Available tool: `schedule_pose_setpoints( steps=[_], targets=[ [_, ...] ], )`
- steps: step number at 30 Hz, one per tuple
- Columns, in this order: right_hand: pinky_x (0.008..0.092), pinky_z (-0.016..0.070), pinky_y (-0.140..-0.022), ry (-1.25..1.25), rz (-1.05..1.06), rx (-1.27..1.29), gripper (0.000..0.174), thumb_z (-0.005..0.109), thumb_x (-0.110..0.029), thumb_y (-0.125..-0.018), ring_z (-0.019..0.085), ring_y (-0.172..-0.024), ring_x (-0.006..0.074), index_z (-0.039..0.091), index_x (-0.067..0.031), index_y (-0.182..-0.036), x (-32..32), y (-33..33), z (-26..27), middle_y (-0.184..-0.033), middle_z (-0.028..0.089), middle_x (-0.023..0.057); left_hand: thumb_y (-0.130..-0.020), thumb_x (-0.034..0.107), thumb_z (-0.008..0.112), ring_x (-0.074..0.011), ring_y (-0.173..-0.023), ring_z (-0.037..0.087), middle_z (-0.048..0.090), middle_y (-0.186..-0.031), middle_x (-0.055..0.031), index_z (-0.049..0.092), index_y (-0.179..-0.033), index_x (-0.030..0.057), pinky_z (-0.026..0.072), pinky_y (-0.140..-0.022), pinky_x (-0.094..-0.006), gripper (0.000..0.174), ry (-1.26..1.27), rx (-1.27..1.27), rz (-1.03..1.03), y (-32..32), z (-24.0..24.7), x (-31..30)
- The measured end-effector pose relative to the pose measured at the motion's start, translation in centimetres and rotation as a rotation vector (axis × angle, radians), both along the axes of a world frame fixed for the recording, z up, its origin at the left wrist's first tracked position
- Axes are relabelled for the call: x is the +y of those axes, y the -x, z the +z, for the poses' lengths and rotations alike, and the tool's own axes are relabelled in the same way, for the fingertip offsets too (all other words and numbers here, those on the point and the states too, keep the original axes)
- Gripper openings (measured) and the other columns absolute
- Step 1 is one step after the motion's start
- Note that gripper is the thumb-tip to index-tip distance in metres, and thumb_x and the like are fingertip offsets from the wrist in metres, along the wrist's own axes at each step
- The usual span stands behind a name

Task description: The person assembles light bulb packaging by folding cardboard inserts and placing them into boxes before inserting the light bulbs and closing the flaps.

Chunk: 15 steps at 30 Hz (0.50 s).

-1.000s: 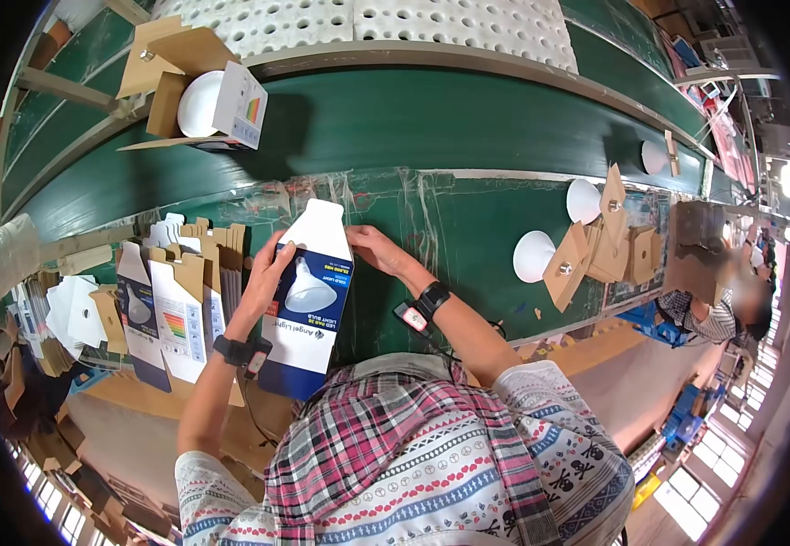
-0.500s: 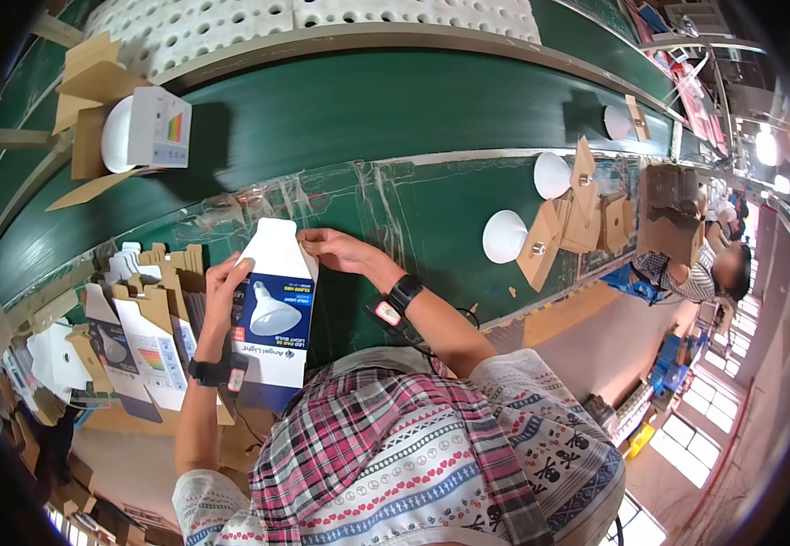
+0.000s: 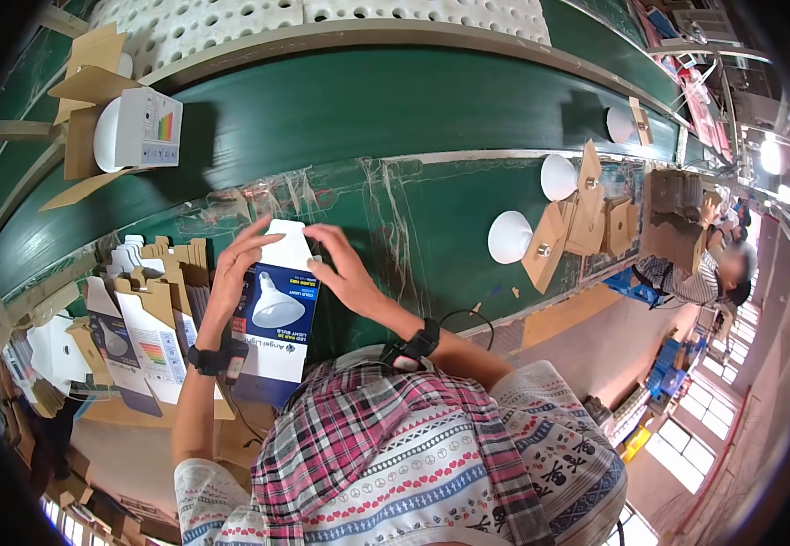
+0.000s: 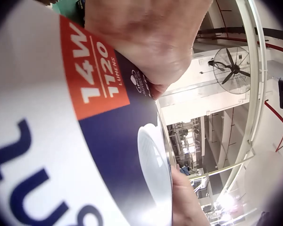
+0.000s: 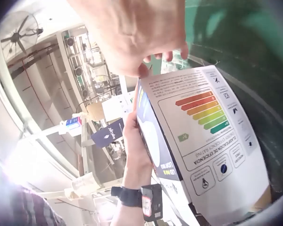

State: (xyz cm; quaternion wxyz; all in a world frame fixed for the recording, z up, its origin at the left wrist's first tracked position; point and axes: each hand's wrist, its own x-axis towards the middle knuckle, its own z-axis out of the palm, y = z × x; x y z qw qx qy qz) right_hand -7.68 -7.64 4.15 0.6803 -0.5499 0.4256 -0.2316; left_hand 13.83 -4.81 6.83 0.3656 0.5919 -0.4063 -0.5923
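At far left we see an open carton (image 3: 151, 129) with a white reflector bulb (image 3: 107, 135) inside, and nearer us, stacked printed cartons (image 3: 151, 341). Our left hand (image 3: 236, 271) reaches along the Angel Light bulb box (image 3: 278, 314), fingers extended beside its white top flap. That box is between our hands, at the near edge of the green tabletop (image 3: 449, 218). Our right hand (image 3: 347, 278) is spread loosely at its right side. Further right lie two reflector bulbs (image 3: 509, 237) with cardboard pieces (image 3: 545, 244).
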Motion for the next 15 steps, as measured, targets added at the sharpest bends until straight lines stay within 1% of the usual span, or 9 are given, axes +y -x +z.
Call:
schedule_pose_setpoints(
  steps=[1,2,4,5,8,9,12,14,15],
  targets=[
    [0.0396,0.0399,-0.094,-0.004,0.084,-0.009,0.048,0.064,-0.026,-0.082,0.041,-0.118,0.0309,0.048,0.0009,-0.118,0.1,0.3,0.4,-0.131,0.036,0.0168,-0.083,0.015,0.048,-0.0245,-0.123,0.044,0.053,-0.128,-0.0137,0.066,-0.105,0.0042,0.0323,-0.102,-0.0322,0.03,-0.064,0.048,0.019,-0.1,-0.7,0.4],
    [0.0401,0.0388,-0.095,0.098,0.144,0.114,0.051,0.063,-0.03,-0.083,0.04,-0.12,0.031,0.047,0.0002,-0.12,0.4,0.4,1.0,-0.133,0.035,0.0163,-0.084,0.016,0.049,-0.0252,-0.123,0.045,0.055,-0.126,-0.0138,0.069,-0.099,0.0033,0.0331,-0.101,-0.0331,0.028,-0.125,0.094,0.039,-0.1,-1.1,0.6],
    [0.0412,0.0366,-0.099,0.305,0.261,0.362,0.057,0.062,-0.038,-0.083,0.038,-0.124,0.0314,0.045,-0.0012,-0.123,0.9,0.3,2.0,-0.137,0.033,0.0153,-0.085,0.018,0.05,-0.0256,-0.12,0.048,0.06,-0.117,-0.0148,0.07,-0.094,0.0014,0.0354,-0.099,-0.0332,0.027,-0.016,-0.141,-0.033,0.0,-1.6,0.9],
    [0.0403,0.0374,-0.098,0.477,0.266,0.382,0.059,0.064,-0.04,-0.081,0.041,-0.12,0.0327,0.048,0.0,-0.121,1.0,0.2,1.3,-0.134,0.037,0.0166,-0.085,0.019,0.051,-0.0257,-0.118,0.049,0.062,-0.113,-0.0153,0.07,-0.091,0.0005,0.0365,-0.098,-0.0333,0.027,0.038,-0.257,-0.069,-0.1,-1.7,1.0],
    [0.0388,0.0387,-0.096,0.192,0.322,0.2,0.055,0.065,-0.039,-0.081,0.046,-0.116,0.032,0.052,0.0009,-0.116,0.5,0.0,0.7,-0.128,0.043,0.0173,-0.086,0.022,0.054,-0.0256,-0.113,0.054,0.067,-0.1,-0.0162,0.069,-0.085,-0.0023,0.04,-0.094,-0.0325,0.029,-0.07,-0.204,-0.057,-0.2,-2.0,0.8],
    [0.0388,0.0393,-0.095,0.182,0.323,0.198,0.054,0.065,-0.039,-0.081,0.047,-0.114,0.0318,0.053,0.0013,-0.115,0.6,-0.1,0.7,-0.125,0.046,0.0172,-0.086,0.022,0.054,-0.0239,-0.1,0.059,0.067,-0.087,-0.0159,0.068,-0.081,-0.0046,0.043,-0.086,-0.0315,0.03,-0.055,-0.223,-0.01,0.1,-2.2,0.8],
    [0.0388,0.0409,-0.092,0.147,0.332,0.201,0.051,0.065,-0.038,-0.08,0.051,-0.109,0.031,0.056,0.0026,-0.111,0.8,-0.6,0.8,-0.115,0.054,0.0166,-0.086,0.022,0.054,-0.0213,-0.084,0.059,0.064,-0.076,-0.0154,0.067,-0.075,-0.0057,0.0436,-0.077,-0.0309,0.033,-0.084,-0.251,-0.018,0.3,-1.7,0.8],
    [0.0388,0.0418,-0.09,0.126,0.339,0.219,0.049,0.064,-0.038,-0.081,0.053,-0.105,0.0303,0.059,0.0035,-0.106,0.8,-0.8,0.7,-0.107,0.059,0.0158,-0.086,0.022,0.054,-0.0196,-0.075,0.055,0.061,-0.069,-0.0141,0.066,-0.072,-0.0063,0.042,-0.072,-0.0309,0.034,-0.082,-0.259,-0.018,0.5,-1.6,0.7],
    [0.0387,0.0418,-0.089,0.115,0.343,0.194,0.048,0.064,-0.038,-0.081,0.053,-0.104,0.0299,0.06,0.0034,-0.105,0.8,-0.7,0.5,-0.106,0.059,0.0155,-0.086,0.022,0.054,-0.0188,-0.071,0.052,0.059,-0.066,-0.0134,0.065,-0.07,-0.0067,0.0413,-0.069,-0.0309,0.034,-0.081,-0.261,-0.018,0.6,-1.6,0.6]
  ],
)
